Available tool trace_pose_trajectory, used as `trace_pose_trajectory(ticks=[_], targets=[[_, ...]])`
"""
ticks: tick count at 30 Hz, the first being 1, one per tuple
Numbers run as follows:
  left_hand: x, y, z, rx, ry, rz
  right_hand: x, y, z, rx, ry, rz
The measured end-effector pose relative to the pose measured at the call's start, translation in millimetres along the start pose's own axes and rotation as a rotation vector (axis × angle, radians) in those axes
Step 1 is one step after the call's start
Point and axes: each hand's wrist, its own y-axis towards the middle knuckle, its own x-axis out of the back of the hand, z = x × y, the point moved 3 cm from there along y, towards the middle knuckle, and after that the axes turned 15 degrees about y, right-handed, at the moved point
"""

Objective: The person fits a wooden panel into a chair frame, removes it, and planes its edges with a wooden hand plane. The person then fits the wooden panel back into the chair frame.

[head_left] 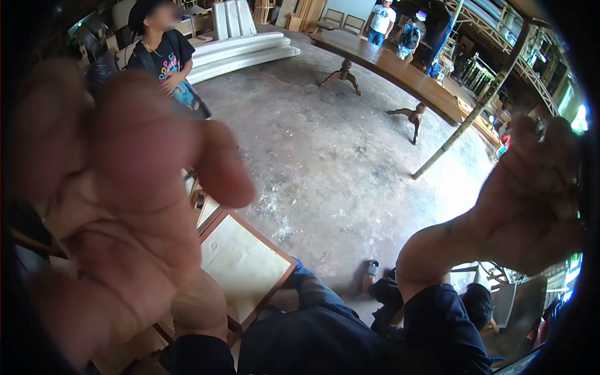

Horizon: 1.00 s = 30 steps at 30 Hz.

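Note:
Very near the camera, my left hand (125, 206) is raised with its palm toward me and its fingers apart and bent forward. No object shows in it, and its fingers are blurred. Off to the right, my right hand (531, 194) is also lifted, palm in view, with the fingers spread and partly cut by the dark lens edge. Nothing is visible in that hand either. Below and beside my left wrist lies a wood-framed panel with a cream surface (244, 262), partly hidden by the hand and forearm.
A long wooden table (387, 62) on carved legs stands across the concrete floor (312, 169). A slanting pole (456, 134) rises at right. White padded slabs (244, 56) lie behind a standing person (165, 56). Another person's dark-haired head (478, 306) is close at lower right. Two people stand farther back.

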Motion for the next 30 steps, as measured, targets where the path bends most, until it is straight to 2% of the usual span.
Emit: trace_pose_trajectory(ticks=[3, 10, 16, 22, 24, 25, 27, 30], targets=[[5, 2, -12, -0.146, 0.032, -0.076, 0, 1, 6, -0.005, -0.028, 0.021], [28, -19, -54, -0.207, 0.082, 0.004, -4, 1, 16, 0.000, -0.075, 0.070], [32, -34, -55, -0.316, 0.509, -0.111, -8, -2, 16, 0.005, -0.089, 0.082], [29, -24, -52, -0.207, 0.414, 0.233, -10, -4, 20, 0.008, -0.100, 0.098], [33, -32, -56, -0.219, 0.446, 0.055, -12, -4, 22, 0.012, -0.109, 0.105], [37, -46, -58, -0.260, 0.501, -0.147, -12, -4, 23, 0.012, -0.112, 0.109], [35, -47, -60, -0.280, 0.491, -0.226, -13, -5, 26, 0.018, -0.121, 0.112], [22, -27, -61, -0.199, 0.278, 0.066, -13, -8, 26, 0.016, -0.136, 0.112]])
